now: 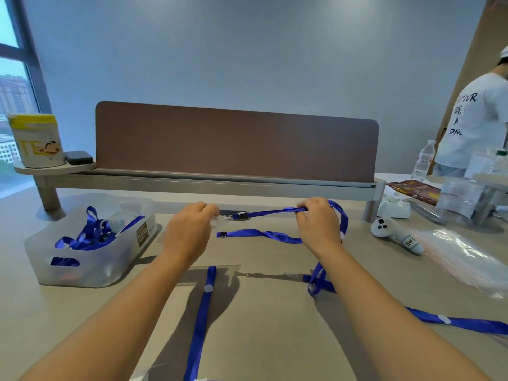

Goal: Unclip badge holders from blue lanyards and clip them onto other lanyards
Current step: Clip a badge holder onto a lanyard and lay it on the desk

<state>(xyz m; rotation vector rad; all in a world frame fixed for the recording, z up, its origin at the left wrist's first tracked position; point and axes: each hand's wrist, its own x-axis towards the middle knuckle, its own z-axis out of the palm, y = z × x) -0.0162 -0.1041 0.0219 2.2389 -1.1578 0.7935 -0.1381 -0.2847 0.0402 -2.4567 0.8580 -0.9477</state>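
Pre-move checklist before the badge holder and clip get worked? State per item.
1. Right hand pinches the blue lanyard: ok.
2. Left hand on the clear badge holder: ok, fingers closed at its edge.
3. Metal clip in view between the hands: ok.
4. Clip engaged on the holder: cannot tell.
5. Spare lanyard end lying on the desk near the hands: ok.
6. Bin of lanyards beside the left hand: ok.
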